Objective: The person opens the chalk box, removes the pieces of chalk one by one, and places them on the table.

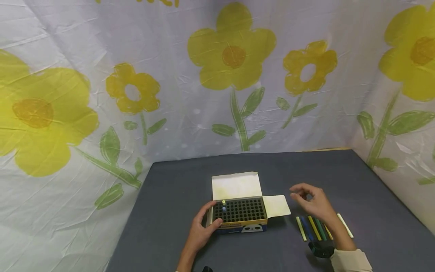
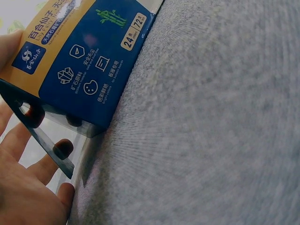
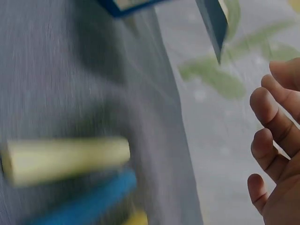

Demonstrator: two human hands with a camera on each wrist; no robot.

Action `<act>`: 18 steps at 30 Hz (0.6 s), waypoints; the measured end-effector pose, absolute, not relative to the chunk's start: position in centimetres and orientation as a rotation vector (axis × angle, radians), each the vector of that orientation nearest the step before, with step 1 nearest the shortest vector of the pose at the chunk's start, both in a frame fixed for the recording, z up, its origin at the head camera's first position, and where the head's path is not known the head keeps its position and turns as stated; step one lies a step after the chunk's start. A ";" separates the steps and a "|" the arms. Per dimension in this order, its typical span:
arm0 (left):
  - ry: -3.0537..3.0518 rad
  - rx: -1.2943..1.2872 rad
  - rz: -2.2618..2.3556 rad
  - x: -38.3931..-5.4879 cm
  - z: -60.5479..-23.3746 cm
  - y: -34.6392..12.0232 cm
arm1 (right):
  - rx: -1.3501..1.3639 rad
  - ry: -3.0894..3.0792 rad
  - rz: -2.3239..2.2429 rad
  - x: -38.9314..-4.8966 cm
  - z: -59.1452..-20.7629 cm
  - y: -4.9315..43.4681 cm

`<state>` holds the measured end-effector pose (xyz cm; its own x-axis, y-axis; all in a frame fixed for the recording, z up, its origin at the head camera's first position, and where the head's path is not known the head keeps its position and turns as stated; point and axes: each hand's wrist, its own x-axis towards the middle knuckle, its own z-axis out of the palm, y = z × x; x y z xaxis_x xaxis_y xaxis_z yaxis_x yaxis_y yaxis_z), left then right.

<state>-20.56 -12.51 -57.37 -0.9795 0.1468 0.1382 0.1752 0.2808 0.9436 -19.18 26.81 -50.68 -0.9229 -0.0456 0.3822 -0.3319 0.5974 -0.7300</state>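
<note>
An opened chalk box (image 1: 234, 227), blue and yellow with a panda print, holds a black tray of round holes. Two chalks stand upright near its left end: a yellow one (image 1: 223, 202) and a bluish one (image 1: 224, 208). My left hand (image 1: 199, 231) grips that left end, thumb at the front. In the left wrist view, the fingers lie around the box's end flap. My right hand (image 1: 316, 202) hovers right of the box, fingers loosely curled, holding nothing. Below it lie a pale yellow chalk (image 1: 301, 228), a blue chalk (image 1: 307, 228), a yellow chalk (image 1: 314, 227) and a green chalk (image 1: 320, 229).
A white chalk (image 1: 345, 225) lies right of my forearm, which partly covers another yellow chalk (image 1: 328, 232). The box's lid (image 1: 236, 186) stands raised behind it, and a side flap (image 1: 276, 206) sticks out right. A flower-printed curtain (image 1: 183, 113) borders the dark table (image 1: 163, 200).
</note>
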 end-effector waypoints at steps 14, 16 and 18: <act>-2.490 -0.311 -1.850 -20.7 -57.6 -12.5 | 0.627 -2.398 1.261 -20.9 -50.1 21.2; -2.490 -0.314 -1.848 -20.6 -57.6 -12.5 | 0.631 -2.408 1.253 -21.0 -50.1 20.3; -2.492 -0.308 -1.843 -20.6 -57.6 -12.5 | 0.646 -2.411 1.242 -21.2 -50.1 19.5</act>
<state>-20.62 -12.49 -57.60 -0.9801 0.1425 0.1379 0.1736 0.2803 0.9441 -21.15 19.45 -50.07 -0.8342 -0.2343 0.4992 -0.5425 0.5112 -0.6666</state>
